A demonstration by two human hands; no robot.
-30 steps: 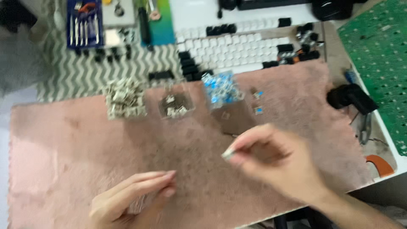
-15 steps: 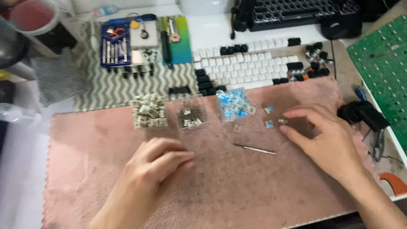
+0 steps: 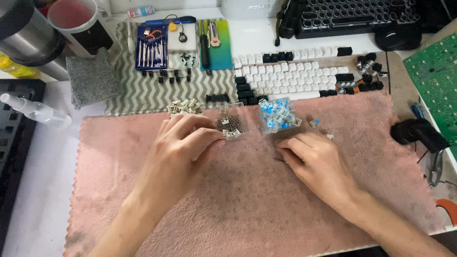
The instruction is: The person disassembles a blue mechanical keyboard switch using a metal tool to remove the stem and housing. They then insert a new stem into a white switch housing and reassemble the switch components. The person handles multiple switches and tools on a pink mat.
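My left hand (image 3: 183,150) reaches over the pink mat (image 3: 238,209), thumb and forefinger pinched on a small pale switch part (image 3: 227,136) at the front edge of a clear tray of tiny metal parts (image 3: 232,123). A pile of beige switch housings (image 3: 184,106) lies just beyond its knuckles. My right hand (image 3: 316,164) lies palm down on the mat, fingers curled over a thin metal tool (image 3: 279,160) whose dark tip shows under the fingertips. A clear tray of blue switch pieces (image 3: 278,115) stands just beyond that hand, with a few loose blue pieces (image 3: 314,123) beside it.
Rows of white and black keycaps (image 3: 295,76) lie behind the mat. A blue screwdriver set (image 3: 151,47), a grey cloth (image 3: 91,78) and cups (image 3: 71,19) stand at the back left. A green circuit board (image 3: 435,71) and a black tool (image 3: 419,133) sit right.
My left hand moved forward from the mat's middle to the tray of metal parts. My right hand pulled back leftward and came down on the thin metal tool.
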